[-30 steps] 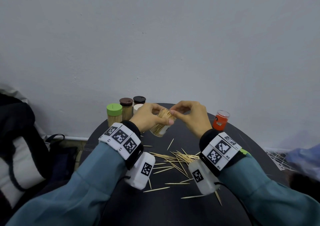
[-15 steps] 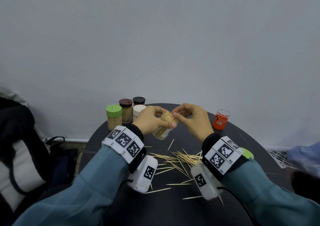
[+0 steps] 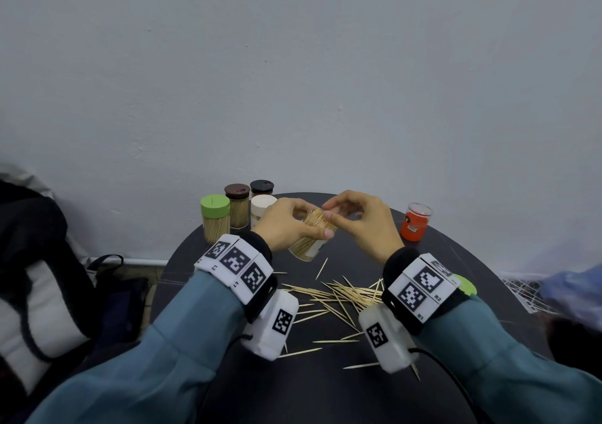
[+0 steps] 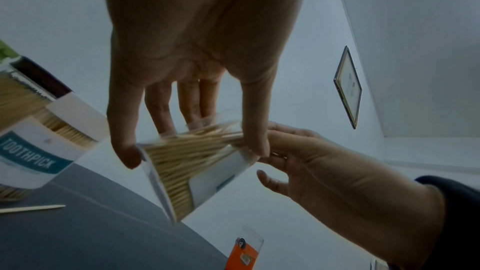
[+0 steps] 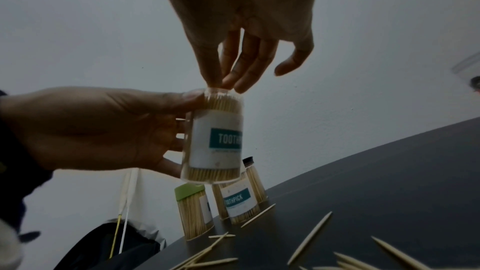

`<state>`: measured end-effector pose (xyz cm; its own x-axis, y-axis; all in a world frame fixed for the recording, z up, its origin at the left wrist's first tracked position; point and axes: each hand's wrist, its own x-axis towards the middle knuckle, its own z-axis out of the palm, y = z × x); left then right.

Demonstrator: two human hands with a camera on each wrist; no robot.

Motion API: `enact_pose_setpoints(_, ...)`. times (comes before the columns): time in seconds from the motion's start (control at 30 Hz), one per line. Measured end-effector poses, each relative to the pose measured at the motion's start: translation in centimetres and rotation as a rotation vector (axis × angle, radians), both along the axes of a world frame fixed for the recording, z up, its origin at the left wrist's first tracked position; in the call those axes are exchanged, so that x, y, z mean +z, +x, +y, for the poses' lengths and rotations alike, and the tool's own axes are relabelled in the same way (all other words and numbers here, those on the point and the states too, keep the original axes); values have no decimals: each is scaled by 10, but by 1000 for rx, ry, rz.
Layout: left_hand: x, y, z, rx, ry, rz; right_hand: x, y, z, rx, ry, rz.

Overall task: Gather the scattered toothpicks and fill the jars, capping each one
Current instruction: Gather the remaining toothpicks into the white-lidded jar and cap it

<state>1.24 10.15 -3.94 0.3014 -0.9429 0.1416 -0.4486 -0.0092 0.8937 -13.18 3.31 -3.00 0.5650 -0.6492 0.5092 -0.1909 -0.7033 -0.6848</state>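
Observation:
My left hand (image 3: 306, 221) grips a clear, uncapped toothpick jar (image 3: 309, 244), tilted above the round black table (image 3: 456, 254). The jar (image 4: 182, 171) is packed with toothpicks and carries a white and teal label (image 5: 221, 141). My right hand (image 3: 327, 215) has its thumb and fingertips (image 5: 223, 83) pinched together on the toothpick tips at the jar's mouth. Loose toothpicks (image 3: 345, 293) lie scattered on the table in front of both wrists. A green lid (image 3: 464, 285) lies by my right wrist, partly hidden.
Several capped, filled jars stand at the back left: green lid (image 3: 215, 218), brown lid (image 3: 237, 205), black lid (image 3: 261, 187), white lid (image 3: 263, 207). A red jar (image 3: 415, 223) stands at the back right. A dark bag (image 3: 39, 277) sits left of the table.
Both hands and the jar have shifted only slightly. My right fingertips stay at the jar's mouth, working the toothpick tips; the scattered toothpicks have not moved.

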Motion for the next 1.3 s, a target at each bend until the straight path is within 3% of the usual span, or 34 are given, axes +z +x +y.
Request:
enact_pose_setpoints(0.4, -1, -1, 2, -15, 14, -4, -9, -3, 1, -21, -6, 79)
enact_pose_setpoints(0.7, -1, -4, 4, -21, 22, -1, -7, -9, 0, -6, 1, 8)
enact_pose_setpoints(0.87, 0, -8, 2, -23, 30, -11, -12, -24, -12, -93, 81, -27)
enact_pose_setpoints(1.0, 2, -16, 3, -55, 24, 0, -18, -48, -22, -159, 179, 257)
enact_pose_setpoints(1.2, 1, -25, 3, -93, 36, -26, -21, -74, -19, -139, 269, 1075)
enact_pose_setpoints(1.3, 1, -26, 3, -116, 58, -59, -30, -74, -14, -138, 278, 1201)
